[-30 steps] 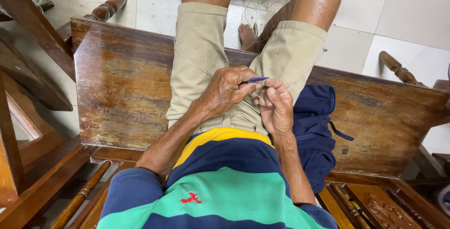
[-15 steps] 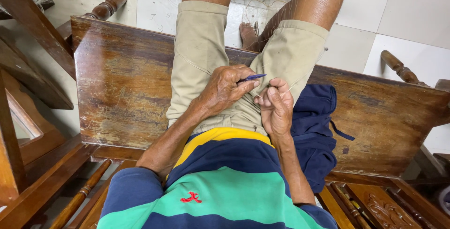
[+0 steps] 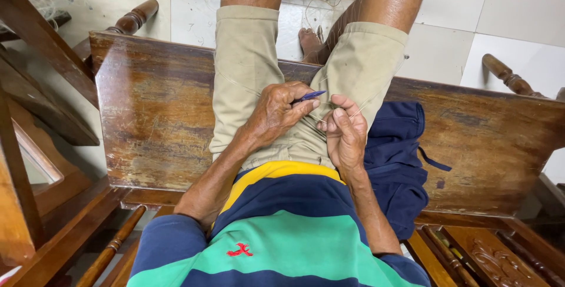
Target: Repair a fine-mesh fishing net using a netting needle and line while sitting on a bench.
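Observation:
I sit on a wooden bench (image 3: 153, 116) and look down at my lap in beige shorts (image 3: 247, 69). My left hand (image 3: 276, 113) grips a thin blue tool (image 3: 310, 96) with its tip pointing right. My right hand (image 3: 344, 131) sits just beside it, fingers pinched on fine, nearly clear thread (image 3: 365, 104) that runs up over my right thigh. The two hands almost touch above my lap.
A dark blue cloth (image 3: 400, 163) lies on the bench by my right hip. Tiled floor (image 3: 506, 10) with fine netting strands lies beyond my knees. Wooden chair frames (image 3: 35, 146) stand at the left, carved wooden rails (image 3: 488, 252) at the lower right.
The hands have stayed close together over my lap; the blue tool has shifted only slightly.

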